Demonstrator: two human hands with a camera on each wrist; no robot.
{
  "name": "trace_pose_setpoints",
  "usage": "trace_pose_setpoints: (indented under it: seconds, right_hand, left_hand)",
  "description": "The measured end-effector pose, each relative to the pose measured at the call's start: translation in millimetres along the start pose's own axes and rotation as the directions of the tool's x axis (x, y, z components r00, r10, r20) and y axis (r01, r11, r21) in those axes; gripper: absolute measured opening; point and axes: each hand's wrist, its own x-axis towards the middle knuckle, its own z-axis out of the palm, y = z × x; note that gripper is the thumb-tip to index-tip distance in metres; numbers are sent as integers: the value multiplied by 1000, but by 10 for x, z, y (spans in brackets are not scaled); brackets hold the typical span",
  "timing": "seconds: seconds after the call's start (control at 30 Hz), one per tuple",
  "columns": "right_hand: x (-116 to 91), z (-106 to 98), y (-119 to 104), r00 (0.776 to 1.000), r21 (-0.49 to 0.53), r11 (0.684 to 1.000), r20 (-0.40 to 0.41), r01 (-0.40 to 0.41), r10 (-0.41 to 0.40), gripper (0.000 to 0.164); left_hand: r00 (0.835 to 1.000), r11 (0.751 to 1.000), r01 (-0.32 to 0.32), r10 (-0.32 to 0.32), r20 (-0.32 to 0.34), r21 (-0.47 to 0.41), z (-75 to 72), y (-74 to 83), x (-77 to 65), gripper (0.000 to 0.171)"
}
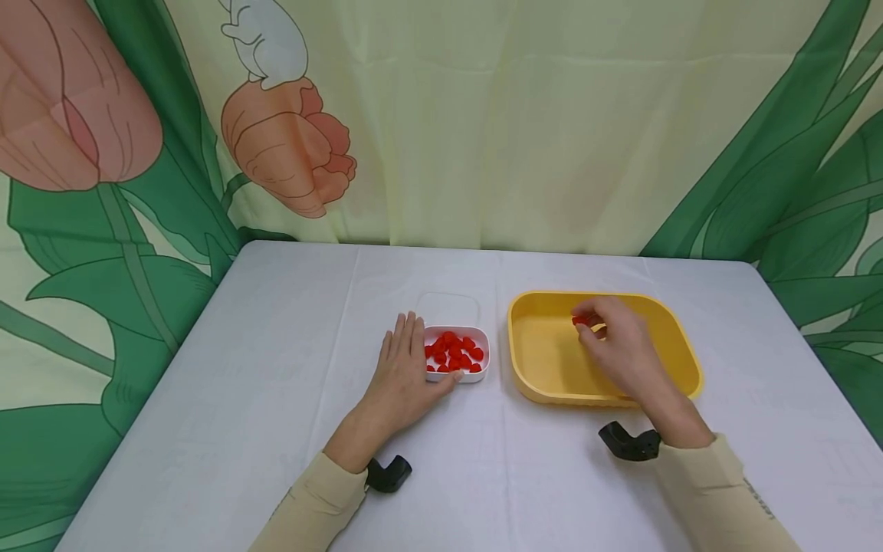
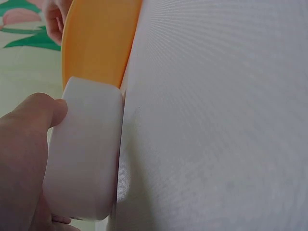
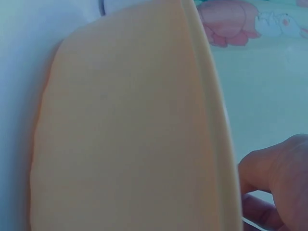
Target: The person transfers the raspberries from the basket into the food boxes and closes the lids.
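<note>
A small white box (image 1: 474, 377) with several small red pieces (image 1: 455, 354) inside stands mid-table. My left hand (image 1: 398, 381) lies along its left side with the fingers straight, the thumb at the near rim. The left wrist view shows that thumb (image 2: 48, 108) touching the top edge of the box (image 2: 86, 149). Over the yellow tray (image 1: 545, 395), my right hand (image 1: 624, 345) pinches one small red piece (image 1: 578, 320) between thumb and fingertips. The tray's outer wall (image 3: 130, 120) fills much of the right wrist view and hides the fingertips.
Behind the white box lies a clear lid (image 1: 448, 307), flat on the white tablecloth (image 1: 276, 345). A printed curtain (image 1: 538, 153) hangs behind the table's far edge. Black wrist-worn devices (image 1: 629, 442) stick out by both sleeves.
</note>
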Motion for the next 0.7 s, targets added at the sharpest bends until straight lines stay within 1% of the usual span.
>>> trace_pose_setpoints:
  seconds: [0.13,0.27,0.5,0.7]
  right_hand:
    - [-9,49,-47,1000,19,1000,-3,16,-16,19]
    - [-10,83,-83,998,36,998,-16,53,-53,17]
    - [-4,176,-138,995,45,994,12,100,-101,15]
    - [6,225,-222,987,74,984,-6,163,-163,14]
  left_hand:
    - [1000,1000,-1,1,-2,1,1,-5,0,105]
    - [1000,1000,0,0,-1,0,3,-8,3,105]
    - [1000,1000,8,-8,13,-2,3,-12,5,105]
    - [1000,1000,7,-7,21,-13,-4,-11,11,105]
